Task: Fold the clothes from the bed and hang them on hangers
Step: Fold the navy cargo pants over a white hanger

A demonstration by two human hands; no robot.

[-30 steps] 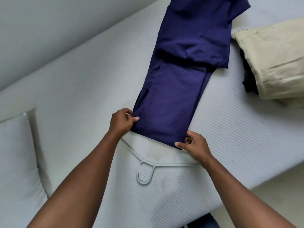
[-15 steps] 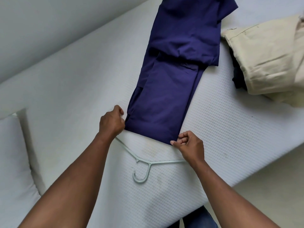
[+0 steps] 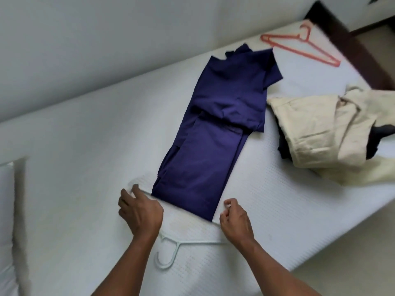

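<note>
Head | navy garment (image 3: 209, 146) on bed (image 3: 85, 146) | hem between left hand (image 3: 140, 212), right hand (image 3: 235, 221)

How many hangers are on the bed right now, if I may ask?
2. A pale hanger lies at the bed's near edge, partly under the navy garment; a red hanger lies at the far end. The beige pile may hide more.

White pillow (image 3: 8, 210) (far left), pale wall (image 3: 85, 39)
</note>
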